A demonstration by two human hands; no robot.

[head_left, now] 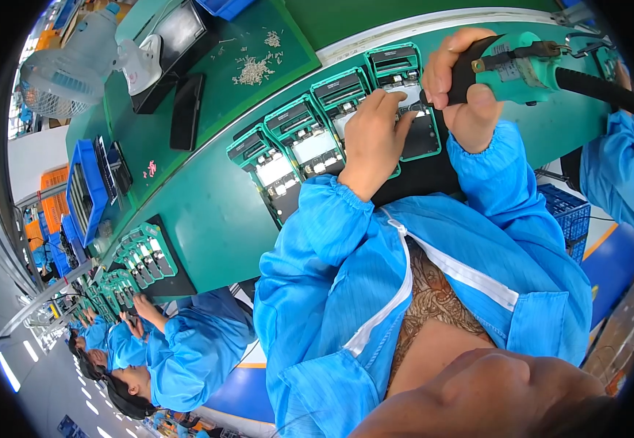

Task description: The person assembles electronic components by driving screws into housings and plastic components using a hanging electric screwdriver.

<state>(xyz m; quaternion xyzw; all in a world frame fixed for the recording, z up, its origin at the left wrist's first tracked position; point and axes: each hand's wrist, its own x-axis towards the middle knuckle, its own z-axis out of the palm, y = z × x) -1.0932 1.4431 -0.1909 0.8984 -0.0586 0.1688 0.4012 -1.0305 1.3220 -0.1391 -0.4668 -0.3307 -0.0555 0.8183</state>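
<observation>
My right hand (pixel 470 109) is wrapped round the black part of a green and black electric screwdriver (pixel 525 69), its nose pointing left. A metal hook and a thick black hose join the tool's far end. Beside it, my left hand (pixel 375 139) is over an open green-framed device housing (pixel 420 135), thumb and forefinger apart near its upper part. I cannot tell whether the screwdriver's tip touches the housing. More such housings (pixel 309 142) stand in a slanting row to the left, with white and black parts inside. My left hand partly covers the row.
Small pale screws or pins (pixel 252 71) lie heaped on the green bench (pixel 207 241). Near them are a black phone-like slab (pixel 187 109), a clear plastic fan-like thing (pixel 65 73) and a blue tray (pixel 87 191). Co-workers in blue (pixel 193 350) sit at left; another sleeve (pixel 616 168) shows at right.
</observation>
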